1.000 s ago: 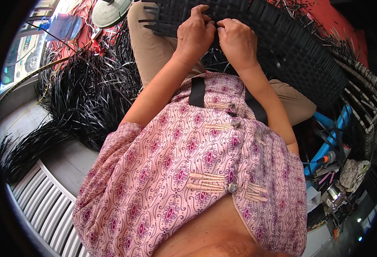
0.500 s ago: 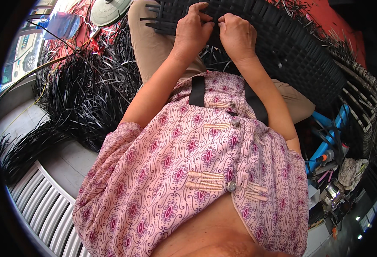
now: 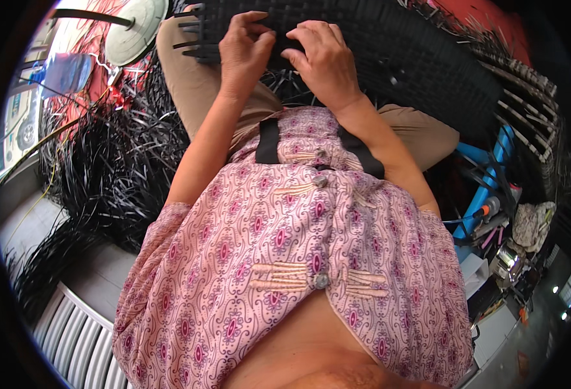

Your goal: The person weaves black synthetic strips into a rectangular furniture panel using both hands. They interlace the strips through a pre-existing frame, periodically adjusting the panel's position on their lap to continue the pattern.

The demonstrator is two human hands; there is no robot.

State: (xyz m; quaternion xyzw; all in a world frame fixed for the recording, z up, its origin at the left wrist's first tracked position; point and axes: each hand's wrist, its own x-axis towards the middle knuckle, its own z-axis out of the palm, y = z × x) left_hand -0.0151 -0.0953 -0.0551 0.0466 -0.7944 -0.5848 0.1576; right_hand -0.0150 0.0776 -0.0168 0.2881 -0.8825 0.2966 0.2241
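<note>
A black woven panel of flat strips (image 3: 402, 58) lies across my lap, its weave slanting down to the right. Loose strip ends (image 3: 187, 35) stick out at its left edge. My left hand (image 3: 243, 57) is over the panel's left part, fingers curled and thumb close to the fingertips; whatever is between them cannot be made out against the black. To its right, my right hand (image 3: 327, 65) hovers at the near side of the panel, thumb and fingers apart, with nothing visible in it.
A heap of loose black strips (image 3: 117, 155) lies to my left. Beyond it are a round pale-green lid-like disc (image 3: 136, 39) and a clear blue container (image 3: 68, 74). A ribbed silver seat (image 3: 81, 337) is at lower left. Blue bars (image 3: 493, 175) and assorted tools (image 3: 489, 217) are at right.
My hands, close together before, have come apart. The right hand's pinch has loosened and its fingers have spread. The whole view has shifted, with the scene sitting further left.
</note>
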